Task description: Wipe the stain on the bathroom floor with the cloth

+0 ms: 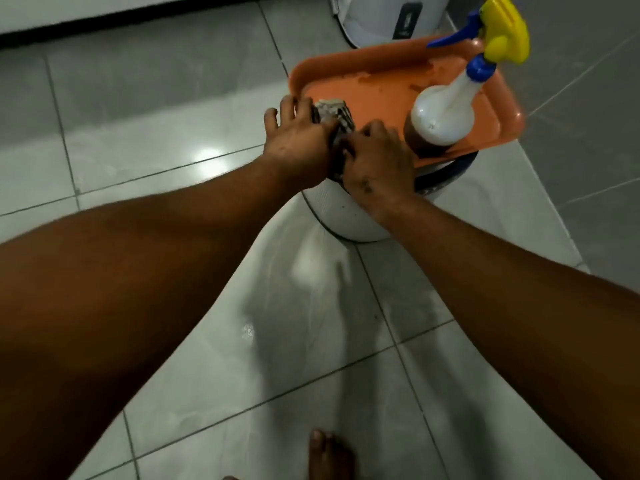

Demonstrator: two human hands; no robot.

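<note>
**Operator:** Grey bathroom floor (145, 109) all round, glossy tiles with a lamp glare on them. I see no clear stain from here; the wet-looking sheen near the bottom edge may be it, but I cannot tell.

**Colleague:** Where is the cloth?

**Operator:** On the orange tray (374, 64), at its near left corner. The cloth (334, 114) is bunched into a lump, patterned dark and pale, half over the tray's edge. My left hand (298, 140) lies against its left side with the fingers (287, 107) spread and curled over the tray rim. My right hand (377, 157) closes on the near end of the cloth, fingers bent tight round it.

**Colleague:** Why both hands?

**Operator:** I judge the left one steadies the lump and the tray while the right gathers it up. The tray only sits on top of a white bucket (346, 216), so a one-handed tug could tip it.

**Colleague:** And the spray bottle?

**Operator:** The spray bottle (446, 109) stands at the tray's near right corner, close to my right hand but apart from it, brown liquid low inside. It is top-heavy, which is another reason to lift the cloth gently.

**Colleague:** How far along?

**Operator:** Early, I judge; wiping is not yet begun.
</note>
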